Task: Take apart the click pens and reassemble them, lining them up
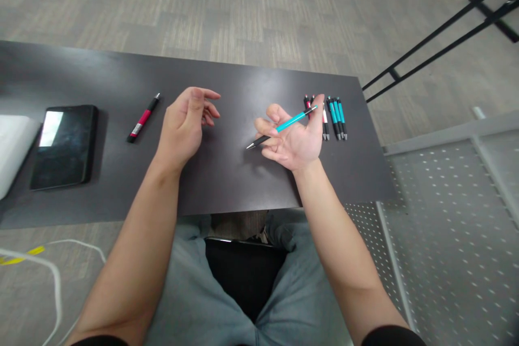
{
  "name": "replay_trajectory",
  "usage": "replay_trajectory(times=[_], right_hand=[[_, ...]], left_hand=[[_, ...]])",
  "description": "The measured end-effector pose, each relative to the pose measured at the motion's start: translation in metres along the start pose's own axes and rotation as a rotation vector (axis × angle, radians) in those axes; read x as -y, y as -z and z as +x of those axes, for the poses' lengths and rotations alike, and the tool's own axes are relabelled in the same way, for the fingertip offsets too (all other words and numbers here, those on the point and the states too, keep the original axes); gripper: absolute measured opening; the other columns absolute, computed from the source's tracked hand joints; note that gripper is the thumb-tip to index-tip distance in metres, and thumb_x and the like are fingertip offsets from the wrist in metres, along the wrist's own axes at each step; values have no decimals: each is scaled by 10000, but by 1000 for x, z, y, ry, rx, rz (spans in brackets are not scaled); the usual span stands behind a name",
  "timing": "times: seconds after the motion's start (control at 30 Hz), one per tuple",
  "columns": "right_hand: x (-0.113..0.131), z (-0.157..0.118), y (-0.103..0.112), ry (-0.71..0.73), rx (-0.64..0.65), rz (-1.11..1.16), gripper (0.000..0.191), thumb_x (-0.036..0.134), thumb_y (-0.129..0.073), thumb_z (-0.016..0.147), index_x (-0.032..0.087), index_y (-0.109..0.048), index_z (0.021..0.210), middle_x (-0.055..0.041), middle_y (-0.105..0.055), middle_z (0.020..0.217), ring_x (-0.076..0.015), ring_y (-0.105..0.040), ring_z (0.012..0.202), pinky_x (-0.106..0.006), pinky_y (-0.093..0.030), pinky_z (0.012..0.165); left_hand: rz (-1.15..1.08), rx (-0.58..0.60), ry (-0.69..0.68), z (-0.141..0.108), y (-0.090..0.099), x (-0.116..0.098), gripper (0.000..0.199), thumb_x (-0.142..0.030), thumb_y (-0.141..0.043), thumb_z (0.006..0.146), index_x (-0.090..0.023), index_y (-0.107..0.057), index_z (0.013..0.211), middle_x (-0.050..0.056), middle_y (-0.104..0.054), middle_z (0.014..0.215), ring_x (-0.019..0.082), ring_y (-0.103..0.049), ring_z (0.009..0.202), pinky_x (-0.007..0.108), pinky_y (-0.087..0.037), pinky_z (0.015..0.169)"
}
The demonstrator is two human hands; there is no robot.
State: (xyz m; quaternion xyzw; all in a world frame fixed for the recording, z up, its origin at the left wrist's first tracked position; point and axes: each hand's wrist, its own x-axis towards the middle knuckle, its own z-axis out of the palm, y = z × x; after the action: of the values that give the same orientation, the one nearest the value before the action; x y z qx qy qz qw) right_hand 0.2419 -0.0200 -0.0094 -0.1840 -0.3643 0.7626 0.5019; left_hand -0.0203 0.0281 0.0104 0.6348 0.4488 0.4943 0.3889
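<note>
A teal pen with a black grip lies slantwise across the fingers of my right hand, its metal tip pointing down-left and its other end near my thumb. The palm is turned up. My left hand is held over the dark table with fingers loosely curved and apart, holding nothing. To its left a red and black pen lies on the table. Just beyond my right hand lie several teal pens, white pens and red pens, partly hidden by my thumb.
On the left of the dark table are a black tablet-like device and a white object. A black metal frame and a perforated grey panel stand at the right. White cables hang at lower left.
</note>
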Motion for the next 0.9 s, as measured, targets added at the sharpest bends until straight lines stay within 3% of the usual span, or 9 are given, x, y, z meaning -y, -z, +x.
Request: replay_trajectory(times=[0.13, 0.3, 0.43, 0.53, 0.63, 0.77, 0.9], right_hand=[[5, -5, -3, -11, -46, -43, 1008, 1275, -737, 786, 355, -416, 1045, 76, -398, 905, -130, -164, 683, -240, -207, 430], [7, -4, -13, 28, -86, -35, 914, 1196, -709, 911, 339, -404, 990, 75, -364, 876, -127, -140, 675, -223, -204, 457], [6, -3, -13, -15, -185, -77, 977, 1263, -696, 806, 352, -396, 995, 71, -381, 861, -141, -122, 682, -239, -170, 433], [7, -6, -8, -14, -155, -101, 990, 1258, -744, 771, 356, -421, 1023, 70, -364, 889, -144, -145, 696, -250, -163, 449], [9, -7, -2, 21, -130, -103, 898, 1181, -760, 873, 352, -456, 1036, 65, -351, 901, -156, -178, 713, -257, -195, 487], [10, -6, 5, 32, -84, -77, 955, 1210, -822, 806, 353, -483, 1053, 66, -377, 899, -160, -224, 720, -263, -217, 496], [9, -4, -3, 22, -54, -58, 1068, 1314, -767, 712, 342, -507, 1072, 58, -445, 948, -134, -233, 690, -271, -228, 481]], left_hand=[[-17, -5, -15, 1, 0, 3, 803, -1096, -647, 1140, -328, -884, 1113, 50, -855, 921, 237, -750, 756, 406, -595, 758], [-23, -2, -36, 1, 0, 6, 770, -1024, -653, 1199, -294, -891, 1140, 53, -856, 922, 216, -755, 755, 379, -604, 753], [26, 24, -18, 1, 1, 7, 746, -1015, -600, 1221, -325, -868, 1136, 53, -866, 943, 237, -771, 785, 399, -643, 792], [67, 35, 3, 1, 1, 8, 748, -1018, -567, 1227, -332, -856, 1159, 54, -863, 960, 245, -781, 803, 397, -651, 794], [84, 64, -1, 0, 1, 7, 735, -999, -584, 1231, -316, -847, 1168, 52, -852, 961, 235, -781, 812, 373, -646, 790], [79, 189, -49, -3, 0, -2, 810, -1074, -675, 1141, -283, -848, 1115, 62, -857, 934, 238, -758, 805, 379, -629, 791], [43, 394, -66, -7, -5, -13, 828, -1072, -914, 972, -259, -889, 1127, 65, -895, 952, 250, -802, 839, 386, -643, 834]])
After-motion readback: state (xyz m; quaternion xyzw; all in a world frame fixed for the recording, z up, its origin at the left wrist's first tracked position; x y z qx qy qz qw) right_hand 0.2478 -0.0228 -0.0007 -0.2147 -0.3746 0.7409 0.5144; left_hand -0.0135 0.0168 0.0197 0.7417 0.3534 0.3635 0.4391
